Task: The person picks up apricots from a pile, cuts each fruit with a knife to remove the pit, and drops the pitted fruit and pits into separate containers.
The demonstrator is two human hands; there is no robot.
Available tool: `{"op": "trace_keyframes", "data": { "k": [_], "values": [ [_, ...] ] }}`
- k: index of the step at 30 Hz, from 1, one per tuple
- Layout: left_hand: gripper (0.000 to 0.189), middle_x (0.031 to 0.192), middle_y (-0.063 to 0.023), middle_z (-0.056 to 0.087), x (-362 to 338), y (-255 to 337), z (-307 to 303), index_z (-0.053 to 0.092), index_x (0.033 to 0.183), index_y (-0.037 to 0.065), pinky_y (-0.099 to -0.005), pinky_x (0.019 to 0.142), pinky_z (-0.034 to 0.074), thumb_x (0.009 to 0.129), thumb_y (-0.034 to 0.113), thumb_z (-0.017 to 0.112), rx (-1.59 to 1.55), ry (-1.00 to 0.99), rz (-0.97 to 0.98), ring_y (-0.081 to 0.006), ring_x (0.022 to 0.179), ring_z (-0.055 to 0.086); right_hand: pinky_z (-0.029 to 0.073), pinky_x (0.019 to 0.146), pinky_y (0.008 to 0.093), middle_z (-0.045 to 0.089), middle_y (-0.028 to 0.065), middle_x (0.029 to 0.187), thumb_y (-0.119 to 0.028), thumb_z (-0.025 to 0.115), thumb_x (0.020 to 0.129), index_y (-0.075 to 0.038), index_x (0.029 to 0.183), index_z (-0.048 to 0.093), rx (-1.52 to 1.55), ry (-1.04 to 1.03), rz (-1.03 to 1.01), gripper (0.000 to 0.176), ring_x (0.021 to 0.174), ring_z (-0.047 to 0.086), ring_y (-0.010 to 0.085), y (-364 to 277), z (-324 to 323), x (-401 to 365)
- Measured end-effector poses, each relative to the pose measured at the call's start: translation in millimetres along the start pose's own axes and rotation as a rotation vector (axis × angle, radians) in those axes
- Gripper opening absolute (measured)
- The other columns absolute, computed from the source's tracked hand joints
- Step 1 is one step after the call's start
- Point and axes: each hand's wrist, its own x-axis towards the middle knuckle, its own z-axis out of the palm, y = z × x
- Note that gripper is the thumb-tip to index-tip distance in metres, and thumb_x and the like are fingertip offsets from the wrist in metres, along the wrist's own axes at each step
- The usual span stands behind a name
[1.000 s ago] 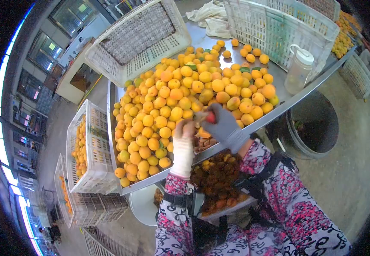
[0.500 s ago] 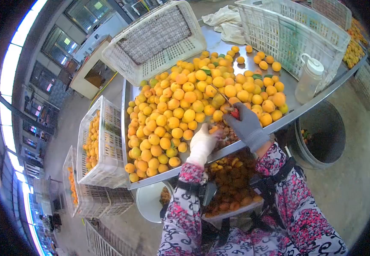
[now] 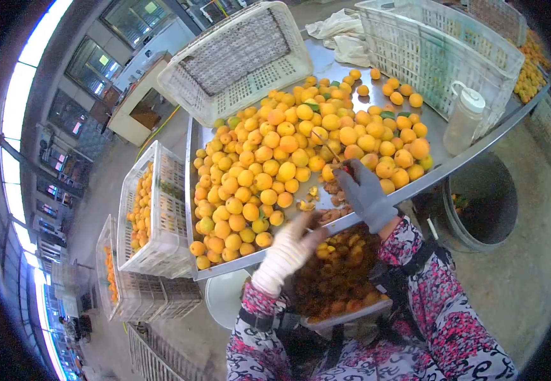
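My left hand [image 3: 290, 244], in a white glove, hangs over the near table edge beside the bin of cut fruit [image 3: 342, 270]. Its fingertips are blurred but look apart, with nothing visible between them. A grey glove covers my right hand [image 3: 365, 193], closed around a thin knife [image 3: 327, 147] with a reddish handle, partly hidden by the fingers. The blade points up and left over the orange-yellow fruit [image 3: 262, 165]. Pits and brownish scraps [image 3: 334, 214] lie between my hands at the table's rim [image 3: 409, 195], with small yellow pieces [image 3: 309, 198] near them.
A tipped white crate [image 3: 240, 63] stands at the back left, another crate [image 3: 440, 57] at the back right. A lidded bottle [image 3: 463, 120] is on the right. Fruit-filled crates [image 3: 170, 235] stand left of the table; a grey bucket [image 3: 488, 209] and a white bucket [image 3: 224, 298] are below.
My left hand has moved down and left, from the scraps on the table to the near edge by the bin, and its fingers have spread. My right hand still holds the knife near the same place.
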Motion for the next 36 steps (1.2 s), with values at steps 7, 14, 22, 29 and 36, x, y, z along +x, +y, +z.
{"op": "trace_keyframes", "data": {
  "k": [7, 14, 22, 29, 36],
  "values": [
    [0.047, 0.104, -0.0161, 0.056, 99, -35, -27, 0.057, 0.105, 0.006, -0.0457, 0.082, 0.04, 0.072, 0.039, 0.065, 0.791, 0.559, 0.019, -0.0343, 0.101, 0.05, 0.046, 0.061, 0.0313, 0.058, 0.0115, 0.072, -0.029, 0.057, 0.087, -0.001, 0.098, 0.055, 0.144, -0.062, -0.05, 0.03, 0.066, 0.058, 0.0204, 36, 13, 10],
    [0.05, 0.11, -0.0139, 0.053, 126, -27, -28, 0.06, 0.102, 0.008, -0.0464, 0.088, 0.033, 0.068, 0.043, 0.067, 0.999, 0.517, -0.125, -0.0313, 0.107, 0.045, 0.047, 0.064, 0.033, 0.06, 0.0135, 0.079, -0.032, 0.057, 0.086, -0.001, 0.102, 0.054, 0.021, -0.105, 0.023, 0.035, 0.07, 0.061, 0.0219, 19, 11, 4],
    [0.05, 0.117, -0.0111, 0.052, 54, -2, -18, 0.041, 0.129, 0.003, -0.0386, 0.088, 0.046, 0.085, 0.026, 0.051, -1.2, 0.121, 0.102, -0.0261, 0.103, 0.055, 0.036, 0.042, 0.0201, 0.052, 0.0005, 0.067, -0.025, 0.054, 0.088, -0.003, 0.099, 0.052, 0.116, -0.172, 0.036, 0.025, 0.048, 0.046, 0.0063, 13, 19, -6],
    [0.046, 0.11, -0.011, 0.056, 28, 13, 4, 0.041, 0.128, 0.005, -0.035, 0.077, 0.049, 0.089, 0.029, 0.046, -1.484, 0.123, 0.012, -0.0234, 0.09, 0.057, 0.034, 0.038, 0.0206, 0.05, -0.0005, 0.06, -0.027, 0.055, 0.089, -0.004, 0.096, 0.054, 0.343, -0.274, 0.226, 0.025, 0.042, 0.044, 0.0069, 2, 26, -19],
    [0.049, 0.109, -0.0105, 0.055, 28, -18, -8, 0.04, 0.129, 0.005, -0.0329, 0.08, 0.046, 0.085, 0.024, 0.049, -1.362, -0.056, 0.005, -0.0222, 0.092, 0.057, 0.044, 0.054, 0.0279, 0.058, 0.0027, 0.071, -0.032, 0.058, 0.086, -0.001, 0.102, 0.058, 0.252, -0.274, 0.198, 0.036, 0.062, 0.055, 0.0121, -3, 20, -15]
  ]
}}
